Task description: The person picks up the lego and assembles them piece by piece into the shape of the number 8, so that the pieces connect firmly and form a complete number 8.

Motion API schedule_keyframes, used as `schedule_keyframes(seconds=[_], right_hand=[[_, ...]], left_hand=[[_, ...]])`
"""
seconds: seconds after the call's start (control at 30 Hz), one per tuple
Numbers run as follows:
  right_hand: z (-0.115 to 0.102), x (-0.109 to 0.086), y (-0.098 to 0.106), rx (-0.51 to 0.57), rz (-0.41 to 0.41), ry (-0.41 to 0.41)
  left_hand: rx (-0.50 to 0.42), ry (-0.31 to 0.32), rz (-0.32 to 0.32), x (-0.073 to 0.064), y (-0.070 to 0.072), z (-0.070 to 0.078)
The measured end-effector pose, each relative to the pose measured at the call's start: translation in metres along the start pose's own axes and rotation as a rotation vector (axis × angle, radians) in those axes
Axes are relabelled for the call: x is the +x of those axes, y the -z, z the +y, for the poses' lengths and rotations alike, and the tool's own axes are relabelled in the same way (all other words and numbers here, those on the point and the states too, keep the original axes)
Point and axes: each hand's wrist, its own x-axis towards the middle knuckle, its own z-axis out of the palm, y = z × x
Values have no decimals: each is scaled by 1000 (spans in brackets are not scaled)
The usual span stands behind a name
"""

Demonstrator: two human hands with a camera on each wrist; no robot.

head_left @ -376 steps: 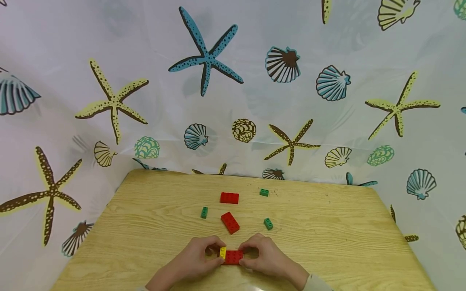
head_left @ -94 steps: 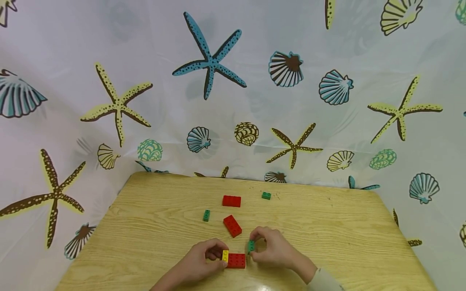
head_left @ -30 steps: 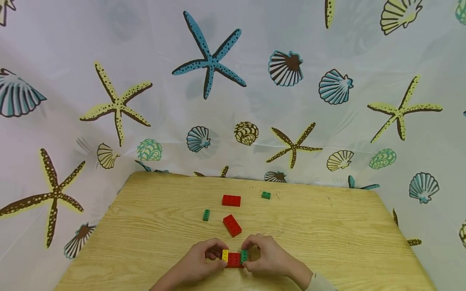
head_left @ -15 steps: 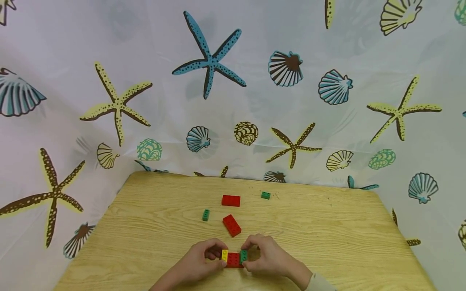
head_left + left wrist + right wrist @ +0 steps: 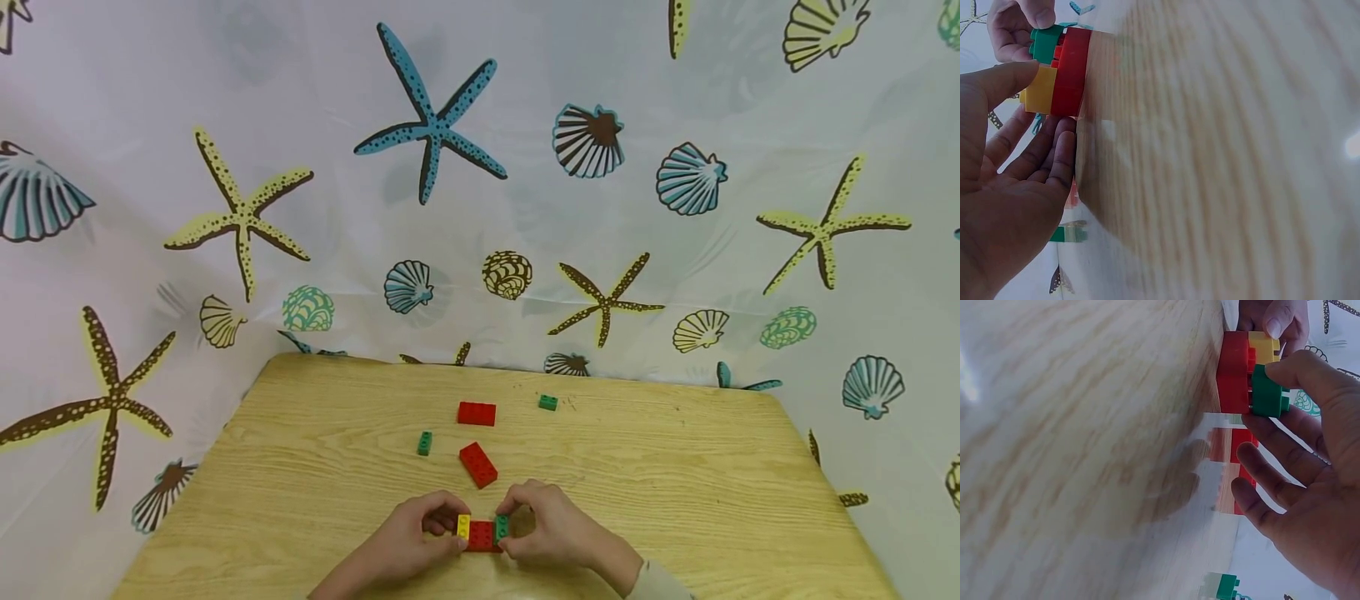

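Near the table's front edge lies a red building brick [image 5: 481,536] with studs on top. A small yellow brick [image 5: 463,527] sits on its left end and a small green brick [image 5: 502,528] on its right end. My left hand [image 5: 420,533] pinches the yellow brick between thumb and finger. With thumb and finger, my right hand [image 5: 551,529] pinches the green brick. In the right wrist view the green brick [image 5: 1266,392] is on the red brick [image 5: 1233,372], though whether it is fully pressed down is hard to tell. The other fingers of both hands are loosely spread.
Behind the hands lie two more red bricks, one slanted [image 5: 478,465] and one farther back [image 5: 477,413]. Two small green bricks lie on the wooden table [image 5: 675,467], one at left [image 5: 425,442] and one at back right [image 5: 548,402]. A patterned curtain [image 5: 480,208] surrounds the table.
Since about three seconds ago, my right hand has brought the green brick leftward onto the red brick's right end. Over the last second almost nothing has moved. My left hand stays on the yellow brick.
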Motion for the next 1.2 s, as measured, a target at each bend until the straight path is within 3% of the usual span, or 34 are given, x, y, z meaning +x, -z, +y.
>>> schedule_keyframes(seconds=[0.23, 0.6, 1.2], right_hand=[[1, 1, -2, -20, 9, 13], [3, -1, -4, 58, 4, -37], [8, -2, -8, 123, 7, -32]], left_hand=[[-2, -1, 0, 0, 0, -1], [-6, -1, -1, 1, 0, -2], [-10, 1, -2, 0, 0, -1]])
